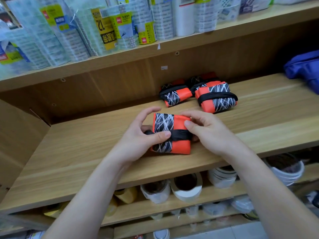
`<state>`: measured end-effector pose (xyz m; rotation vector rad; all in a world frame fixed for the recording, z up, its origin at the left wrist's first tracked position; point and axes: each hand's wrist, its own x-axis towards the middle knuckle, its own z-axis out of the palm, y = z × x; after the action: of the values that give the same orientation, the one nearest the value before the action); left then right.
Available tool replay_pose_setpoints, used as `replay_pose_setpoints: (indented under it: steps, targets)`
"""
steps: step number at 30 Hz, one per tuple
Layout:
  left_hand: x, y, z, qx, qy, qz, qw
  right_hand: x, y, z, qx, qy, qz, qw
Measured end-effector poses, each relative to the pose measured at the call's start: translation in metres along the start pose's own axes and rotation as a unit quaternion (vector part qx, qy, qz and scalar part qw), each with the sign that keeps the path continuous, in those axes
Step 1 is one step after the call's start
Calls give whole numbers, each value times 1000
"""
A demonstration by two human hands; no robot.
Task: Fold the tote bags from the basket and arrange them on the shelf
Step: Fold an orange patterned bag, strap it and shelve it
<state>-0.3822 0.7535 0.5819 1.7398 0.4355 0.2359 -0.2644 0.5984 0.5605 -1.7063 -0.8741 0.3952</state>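
Note:
A folded orange-and-black tote bag (172, 133) with white scribble lines lies on the wooden shelf (89, 152), bound by its black strap. My left hand (145, 135) grips its left side, thumb pressed on the strap. My right hand (208, 131) holds its right edge with the fingertips. Behind it rest three more folded tote bags: one at the right (217, 97), one to its left (174, 94), and one further back (202, 79), partly hidden. No basket is in view.
The upper shelf (189, 42) carries plastic-wrapped packs with yellow labels. A blue cloth bundle (303, 68) sits at the right end of the middle shelf. Tape rolls (186, 187) and tubs stand on the shelf below. A side panel closes the left.

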Motion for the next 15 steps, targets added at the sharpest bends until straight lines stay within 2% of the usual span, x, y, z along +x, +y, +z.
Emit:
replay_pose_setpoints:
  steps: [2,5,7,8,10,12,15]
  targets:
    - [8,2,0,-3,27,19,999,0,1,-13,-24,8,-12,1000]
    - [29,3,-2,-24,97,12,995,0,0,-49,-108,152,-54,981]
    - [44,4,-2,-17,117,4,993,6,6,-79,-185,218,-39,958]
    - [51,3,-3,0,115,1,993,10,12,-92,-221,226,-12,949]
    - [62,3,1,36,96,-2,995,18,22,-113,-257,186,59,946]
    - [70,4,8,55,63,-6,996,23,27,-123,-254,101,105,956]
    - [81,6,17,69,50,1,996,30,34,-125,-257,21,86,962]
